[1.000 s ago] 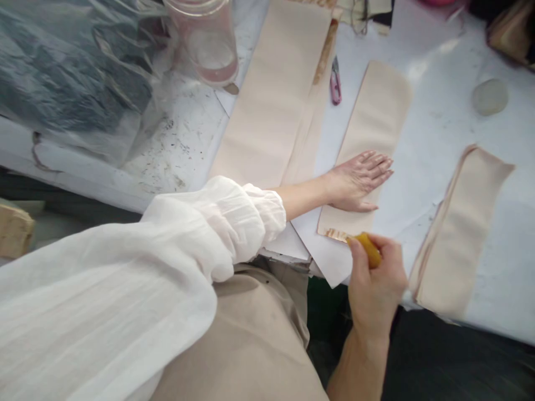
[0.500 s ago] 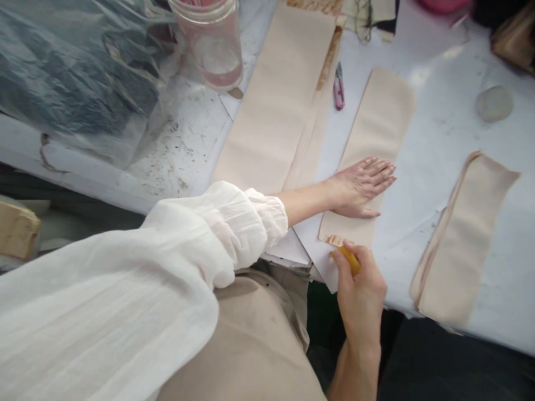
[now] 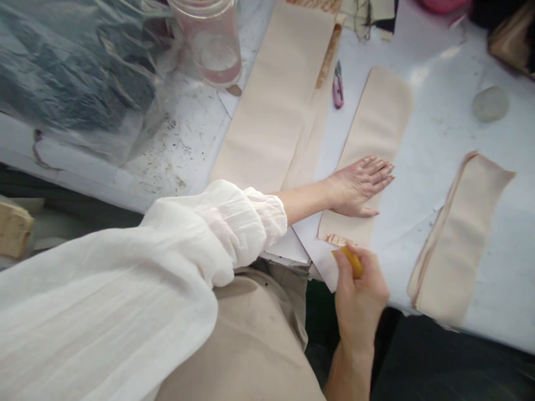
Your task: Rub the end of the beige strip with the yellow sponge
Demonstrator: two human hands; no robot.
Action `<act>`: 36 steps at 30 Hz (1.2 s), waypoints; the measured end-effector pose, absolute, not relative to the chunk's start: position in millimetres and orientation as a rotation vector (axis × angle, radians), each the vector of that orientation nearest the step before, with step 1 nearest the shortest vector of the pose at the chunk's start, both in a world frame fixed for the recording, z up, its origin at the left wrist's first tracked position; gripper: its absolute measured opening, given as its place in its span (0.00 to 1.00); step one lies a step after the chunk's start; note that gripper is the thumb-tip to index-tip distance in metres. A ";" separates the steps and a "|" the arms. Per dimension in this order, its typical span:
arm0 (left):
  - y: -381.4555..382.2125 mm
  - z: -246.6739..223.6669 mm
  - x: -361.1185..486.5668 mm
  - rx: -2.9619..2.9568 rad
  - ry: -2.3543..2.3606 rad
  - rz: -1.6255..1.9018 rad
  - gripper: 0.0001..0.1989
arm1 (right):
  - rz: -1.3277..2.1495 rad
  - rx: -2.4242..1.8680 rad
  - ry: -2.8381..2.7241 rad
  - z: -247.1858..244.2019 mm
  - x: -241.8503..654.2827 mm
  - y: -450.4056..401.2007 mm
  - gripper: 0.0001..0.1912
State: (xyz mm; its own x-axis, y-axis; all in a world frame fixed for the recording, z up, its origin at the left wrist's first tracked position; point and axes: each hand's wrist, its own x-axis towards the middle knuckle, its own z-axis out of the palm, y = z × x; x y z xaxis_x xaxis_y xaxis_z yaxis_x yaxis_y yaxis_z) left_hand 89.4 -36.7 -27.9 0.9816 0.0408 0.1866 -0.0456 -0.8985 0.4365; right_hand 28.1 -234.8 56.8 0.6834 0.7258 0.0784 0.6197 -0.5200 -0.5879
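A pale tan strip (image 3: 371, 131) lies flat on the white worktop (image 3: 505, 278), with its short end near the person. A patchy brown smear (image 3: 334, 239) runs along most of that end. The rest of the strip's top that shows is plain, with no brown on it.

The left hand (image 3: 359, 186) is pressed flat on the strip, its fingers out straight and holding nothing. The right hand (image 3: 361, 295) has its fingers closed around a small yellow tool (image 3: 353, 262), just by the brown end. I cannot tell if the tool touches the strip.

To the right is a stack of tan strips (image 3: 463, 239) with plain tops. To the left are wide tan pieces (image 3: 276, 106), pink snips (image 3: 338, 86) and a see-through jar (image 3: 215, 53). I can read no words or labels anywhere.
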 end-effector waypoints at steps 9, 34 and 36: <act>-36.3 -32.2 91.1 2.641 -0.020 0.299 0.45 | 0.175 -2.387 -1.161 32.2 20.7 -213.4 0.12; -34.9 -28.3 89.3 2.651 -0.016 0.248 0.45 | 0.111 -2.325 -1.083 35.5 32.5 -207.1 0.09; -35.6 -26.6 88.3 2.665 -0.006 0.231 0.45 | 0.150 -2.362 -1.107 32.2 26.5 -210.6 0.10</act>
State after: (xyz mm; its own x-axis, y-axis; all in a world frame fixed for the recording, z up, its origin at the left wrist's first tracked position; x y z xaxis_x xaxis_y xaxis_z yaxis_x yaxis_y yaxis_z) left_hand 88.3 -35.6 -26.6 0.9858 0.0344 0.1642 -0.0433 -0.8933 0.4474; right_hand 26.5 -210.6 32.2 0.6594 0.7426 0.1168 0.6845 -0.5290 -0.5016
